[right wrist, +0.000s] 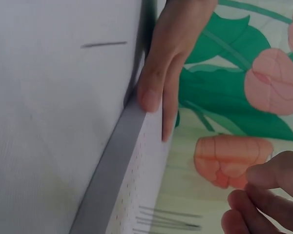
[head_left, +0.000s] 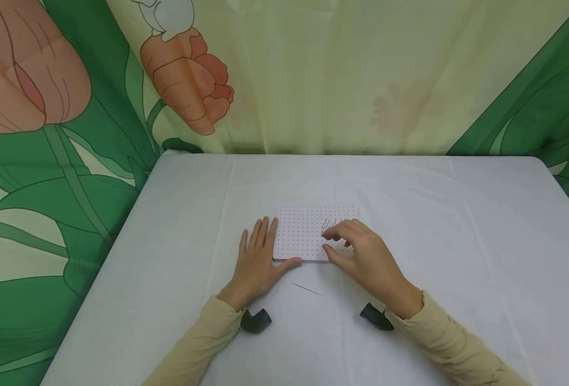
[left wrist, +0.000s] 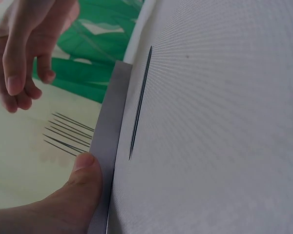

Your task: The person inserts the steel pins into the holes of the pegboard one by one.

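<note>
A white board [head_left: 296, 233] dotted with rows of small holes lies flat on the table. My left hand [head_left: 257, 264] rests at its left side with straight fingers, thumb along the near left corner. Several thin dark needles [left wrist: 68, 131] stand upright from the board in the left wrist view, two of them crossing. Over the board's right part hovers my right hand [head_left: 368, 258], thumb and forefinger apart, fingers loosely bent and nothing visible between them; it covers some holes. One more needle [head_left: 306, 289] lies on the cloth just in front of the board, pointed at both ends.
A white cloth covers the table [head_left: 434, 214]. Black bands [head_left: 256, 321] sit by both wrists, near the sleeve cuffs. Behind the far edge hangs a curtain [head_left: 313, 80] printed with flowers and leaves.
</note>
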